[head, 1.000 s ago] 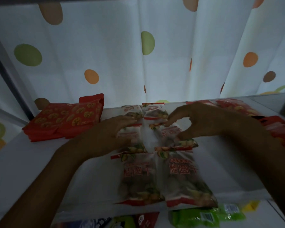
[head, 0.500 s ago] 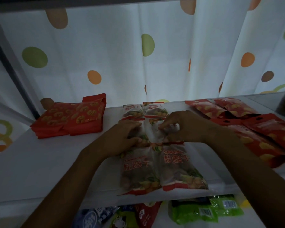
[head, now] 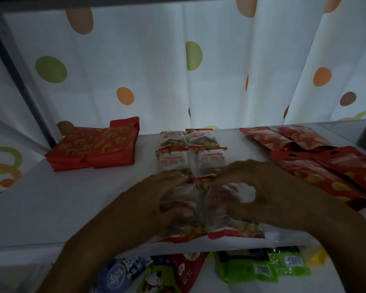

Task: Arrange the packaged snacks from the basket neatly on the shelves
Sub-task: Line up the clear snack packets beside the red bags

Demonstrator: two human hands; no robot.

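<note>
lower shelf, below both hands: a blue-and-white packet (head: 123, 273), a red packet (head: 188, 269) and green packets (head: 251, 269) with a barcode label; their print is too small to read
left hand (head: 154, 199): fingers bent over the front-left packet (head: 178, 231), thumb set against its face; it grips the packet
right hand (head: 268, 193): index finger and thumb arch in a C over the front-right packet (head: 237, 229) and hold it; blurred red characters show beside the thumb
front pair: side by side and touching on the white shelf (head: 61, 208), at its near edge; long axis runs away from the person, red sealed ends nearest
middle packets (head: 211, 161): just beyond the fingertips, same heading; red 桂圆干 reads upright on each
back packets (head: 202, 137): farther still, in the same two columns; 桂圆干 again along the top
change: half a second ago both hands lay on the middle row; they have come nearer onto the front pair, and the middle row's writing is now uncovered
red stack (head: 95, 149): far left of the left hand; yellow round prints, no legible text
red pouches (head: 317, 166): right of the right hand, overlapping, angled away to the left
curtain (head: 220, 70): behind everything; white with green, orange and brown dots
</note>
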